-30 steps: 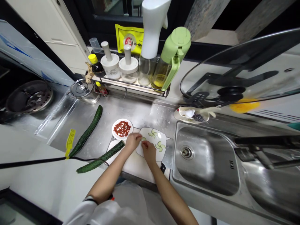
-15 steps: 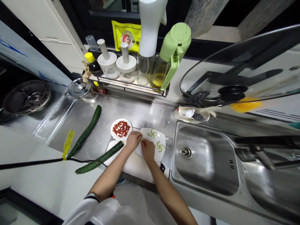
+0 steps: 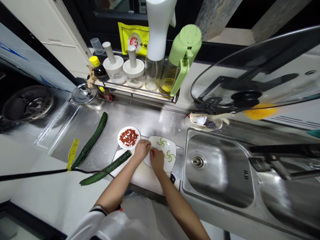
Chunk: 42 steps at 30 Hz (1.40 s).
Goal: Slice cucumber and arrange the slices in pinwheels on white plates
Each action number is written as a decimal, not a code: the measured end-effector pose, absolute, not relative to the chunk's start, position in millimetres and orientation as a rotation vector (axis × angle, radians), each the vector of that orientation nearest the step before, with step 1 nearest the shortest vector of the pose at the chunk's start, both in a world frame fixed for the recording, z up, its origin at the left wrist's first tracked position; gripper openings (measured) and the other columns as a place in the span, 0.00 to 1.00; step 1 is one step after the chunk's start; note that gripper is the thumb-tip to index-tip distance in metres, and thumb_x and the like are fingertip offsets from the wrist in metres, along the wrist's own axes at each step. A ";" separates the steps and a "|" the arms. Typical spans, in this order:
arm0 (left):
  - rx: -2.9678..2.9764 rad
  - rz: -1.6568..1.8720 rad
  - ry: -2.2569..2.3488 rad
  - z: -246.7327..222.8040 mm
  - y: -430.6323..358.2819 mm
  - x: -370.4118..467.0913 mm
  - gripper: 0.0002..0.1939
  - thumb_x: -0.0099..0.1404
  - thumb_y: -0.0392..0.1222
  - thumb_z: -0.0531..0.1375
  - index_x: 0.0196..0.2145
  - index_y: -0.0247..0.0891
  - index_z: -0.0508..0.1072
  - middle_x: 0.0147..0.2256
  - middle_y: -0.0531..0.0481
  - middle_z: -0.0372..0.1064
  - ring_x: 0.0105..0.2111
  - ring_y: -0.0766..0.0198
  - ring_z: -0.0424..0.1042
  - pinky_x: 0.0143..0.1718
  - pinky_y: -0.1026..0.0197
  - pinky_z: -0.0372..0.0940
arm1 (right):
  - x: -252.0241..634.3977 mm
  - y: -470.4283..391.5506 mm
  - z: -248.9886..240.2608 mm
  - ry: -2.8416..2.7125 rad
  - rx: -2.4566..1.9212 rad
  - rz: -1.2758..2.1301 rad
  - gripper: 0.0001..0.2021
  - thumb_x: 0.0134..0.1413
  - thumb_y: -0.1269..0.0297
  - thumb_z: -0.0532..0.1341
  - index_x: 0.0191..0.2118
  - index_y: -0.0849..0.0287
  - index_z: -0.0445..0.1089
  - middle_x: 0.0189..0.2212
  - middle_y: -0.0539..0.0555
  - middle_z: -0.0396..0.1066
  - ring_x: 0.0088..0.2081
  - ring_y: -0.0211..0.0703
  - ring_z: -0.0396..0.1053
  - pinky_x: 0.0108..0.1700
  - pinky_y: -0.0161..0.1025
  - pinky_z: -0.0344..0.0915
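Both my hands meet over the left part of a white plate (image 3: 160, 166). The fingers of my left hand (image 3: 142, 149) are pinched together at a small green cucumber slice (image 3: 151, 148), partly hidden between the hands. My right hand (image 3: 157, 159) is closed too, its fingertips at the same slice. On the plate lie two curved pinwheels of thin cucumber slices, an upper one (image 3: 162, 142) and a lower one (image 3: 170, 156). A round white dish (image 3: 119, 141) of small red berries stands just left of the plate. Near my left forearm rests a cut cucumber (image 3: 107, 169).
Under the plate is a cutting board (image 3: 142, 176), with a knife (image 3: 178, 166) at its right. A whole cucumber (image 3: 91, 141) lies further left. The sink (image 3: 220, 166) is to the right; the seasoning rack (image 3: 140, 89) and a lidded pot (image 3: 87, 98) stand behind.
My hands stay pinched at nearly the same spot on the plate, with only slight finger movement. The whole view has shifted a little.
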<state>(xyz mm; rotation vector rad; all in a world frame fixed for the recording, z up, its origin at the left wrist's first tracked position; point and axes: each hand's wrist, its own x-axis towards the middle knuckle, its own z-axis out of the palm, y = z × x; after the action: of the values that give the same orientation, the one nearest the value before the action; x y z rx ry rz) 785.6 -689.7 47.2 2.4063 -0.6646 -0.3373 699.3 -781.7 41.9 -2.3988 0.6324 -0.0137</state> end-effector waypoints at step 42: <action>2.791 -0.417 -0.180 73.4 -609.9 795.5 0.13 0.63 0.40 0.53 0.34 0.40 0.78 0.34 0.45 0.73 0.36 0.61 0.70 0.38 0.63 0.61 | 668.5 -779.8 52.0 0.355 -2.545 -0.177 0.12 0.58 0.69 0.51 0.37 0.61 0.73 0.31 0.57 0.70 0.37 0.46 0.61 0.42 0.42 0.55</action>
<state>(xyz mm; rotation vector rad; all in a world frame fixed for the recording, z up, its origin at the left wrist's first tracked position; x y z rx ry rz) 795.5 -609.9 73.4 2.7907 -0.1803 -0.4173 668.5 -779.8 52.0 -2.5452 0.3553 -0.1772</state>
